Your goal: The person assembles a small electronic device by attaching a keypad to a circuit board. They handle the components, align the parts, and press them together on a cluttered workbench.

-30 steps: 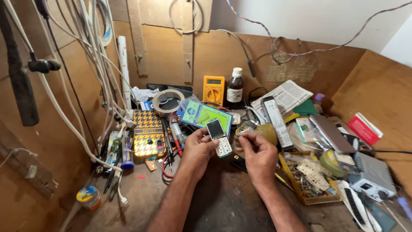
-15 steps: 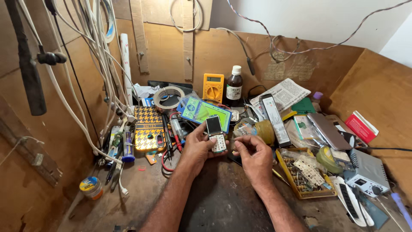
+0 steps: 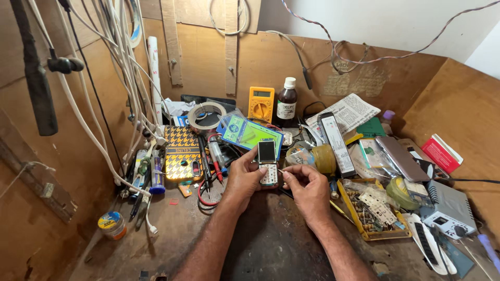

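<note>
The left hand point(image 3: 244, 176) is closed around a small phone point(image 3: 267, 162), held upright above the middle of the surface point(image 3: 271, 244); its dark screen faces the camera and its pale keypad sits partly behind the thumb, so the lower end is hidden; the right hand point(image 3: 308, 186) is curled just beside the phone's lower right edge, fingertips pinched on something thin and pale that is too small to make out; both forearms run off the bottom edge of the view. Behind the phone, toward the back of the surface, lie a green packet point(image 3: 246, 132), a yellow meter point(image 3: 261, 104) and a brown bottle point(image 3: 286, 102) standing upright against the back wall; a roll of tape point(image 3: 207, 115) lies left of the meter; a yellow patterned case point(image 3: 183, 152) lies near the left side, with pens and small tools beside it, tangled and hard to tell apart. At the right side a yellow tray point(image 3: 373, 213) holds small parts, blurred together; a grey box point(image 3: 449, 208) near the right edge is partly cut off; white cables point(image 3: 117, 78) hang down the left wall.
</note>
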